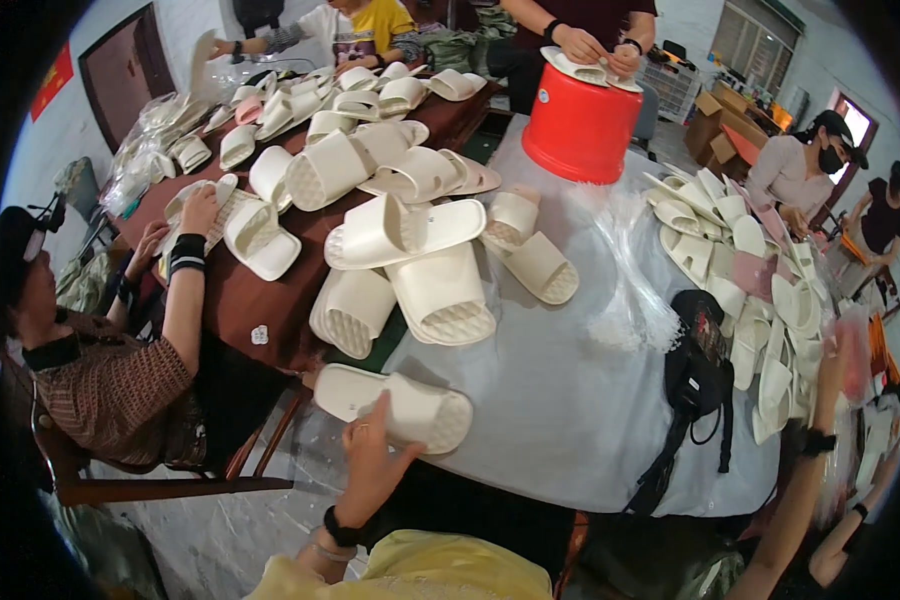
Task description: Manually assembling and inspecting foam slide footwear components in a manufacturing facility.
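Note:
Near the front edge of the grey-covered table, my left hand [372, 455] holds a cream slipper [425, 412] from below, its index finger lying across the strap. My right arm reaches far to the right, a black band at the wrist. Its hand [838, 355] is at the clear plastic bags [852, 350] by the slipper heap; the fingers are blurred. Just beyond my left hand, more cream slippers [440, 298] lie stacked on one another.
A red bucket [580, 125] stands at the far side, a co-worker's hands above it. Clear plastic strips [625, 270] and a black bag [695, 365] lie on the table. Slippers [750, 240] heap at right. At left, a seated co-worker handles slippers on a brown-covered table [270, 325].

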### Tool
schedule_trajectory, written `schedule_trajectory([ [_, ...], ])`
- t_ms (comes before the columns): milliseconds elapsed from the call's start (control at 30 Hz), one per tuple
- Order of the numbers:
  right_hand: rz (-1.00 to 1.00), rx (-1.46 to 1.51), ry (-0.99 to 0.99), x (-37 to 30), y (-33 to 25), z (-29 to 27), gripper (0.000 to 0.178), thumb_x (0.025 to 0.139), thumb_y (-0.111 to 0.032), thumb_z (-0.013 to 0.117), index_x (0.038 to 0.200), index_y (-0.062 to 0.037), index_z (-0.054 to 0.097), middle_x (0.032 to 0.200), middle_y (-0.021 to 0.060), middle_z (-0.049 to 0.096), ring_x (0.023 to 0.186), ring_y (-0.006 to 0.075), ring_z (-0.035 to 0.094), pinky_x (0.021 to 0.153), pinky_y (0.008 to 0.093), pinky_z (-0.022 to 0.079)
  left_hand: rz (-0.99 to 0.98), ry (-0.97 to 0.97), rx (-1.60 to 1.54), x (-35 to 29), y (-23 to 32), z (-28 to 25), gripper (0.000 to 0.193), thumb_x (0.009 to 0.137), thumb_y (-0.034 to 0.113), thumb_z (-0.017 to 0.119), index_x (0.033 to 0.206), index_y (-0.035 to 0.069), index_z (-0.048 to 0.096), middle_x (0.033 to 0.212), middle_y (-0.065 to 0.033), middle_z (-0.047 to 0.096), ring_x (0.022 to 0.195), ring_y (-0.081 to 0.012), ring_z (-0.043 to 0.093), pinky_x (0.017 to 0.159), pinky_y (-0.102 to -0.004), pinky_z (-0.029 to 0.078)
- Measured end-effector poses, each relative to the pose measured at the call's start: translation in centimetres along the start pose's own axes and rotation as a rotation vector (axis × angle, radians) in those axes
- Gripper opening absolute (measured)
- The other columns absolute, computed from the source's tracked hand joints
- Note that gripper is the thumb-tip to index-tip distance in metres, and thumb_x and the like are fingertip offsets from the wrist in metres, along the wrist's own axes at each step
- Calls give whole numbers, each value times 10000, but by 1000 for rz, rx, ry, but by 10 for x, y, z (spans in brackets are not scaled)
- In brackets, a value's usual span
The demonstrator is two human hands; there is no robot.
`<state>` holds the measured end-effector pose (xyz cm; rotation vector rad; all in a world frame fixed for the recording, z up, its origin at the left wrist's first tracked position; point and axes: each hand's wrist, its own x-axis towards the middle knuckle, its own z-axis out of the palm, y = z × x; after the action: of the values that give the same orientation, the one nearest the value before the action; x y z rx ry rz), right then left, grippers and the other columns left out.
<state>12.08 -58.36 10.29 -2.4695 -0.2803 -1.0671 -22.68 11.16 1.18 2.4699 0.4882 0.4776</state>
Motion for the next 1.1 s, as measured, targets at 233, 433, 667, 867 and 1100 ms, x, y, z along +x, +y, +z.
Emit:
schedule_trajectory([
  [233,354,1024,-1241,-146,-410,92,531,857,-185,537,1298,-46,276,1108,105,498,991,162,490,835,285,412,-7,20,-776,-5,74,53,631,771,50,621,1300,-4,281,1257,-182,392,1171,-263,393,973,-339,317],
  [433,569,903,-916,-181,-415,142,616,843,-184,553,1332,-27,213,1168,156,427,929,190,508,766,305,461,280,-374,-423,22,72,15,604,773,148,605,1279,-3,311,1240,-234,399,1160,-381,383,942,-409,341],
  [667,124,593,-848,-186,-412,128,672,780,-171,619,1312,-4,244,1160,200,410,954,275,513,759,352,455,22,754,314,200,-120,-109,779,652,93,667,1274,-69,227,1276,-356,234,1194,-459,265,995,-421,268],
  [867,-245,445,-777,-189,-477,117,750,744,-312,647,1277,55,267,1164,261,416,1010,370,464,847,420,395,-295,270,503,266,-256,-163,468,709,202,604,1072,-38,433,995,-317,523,948,-432,514,796,-454,427],
  [1100,-220,43,-906,-186,-491,136,698,677,-244,666,1247,-16,333,1156,213,424,1018,349,452,828,426,388,-94,589,-49,206,-197,-149,347,765,-8,429,1103,-57,495,971,-234,581,885,-328,572,763,-348,451],
])
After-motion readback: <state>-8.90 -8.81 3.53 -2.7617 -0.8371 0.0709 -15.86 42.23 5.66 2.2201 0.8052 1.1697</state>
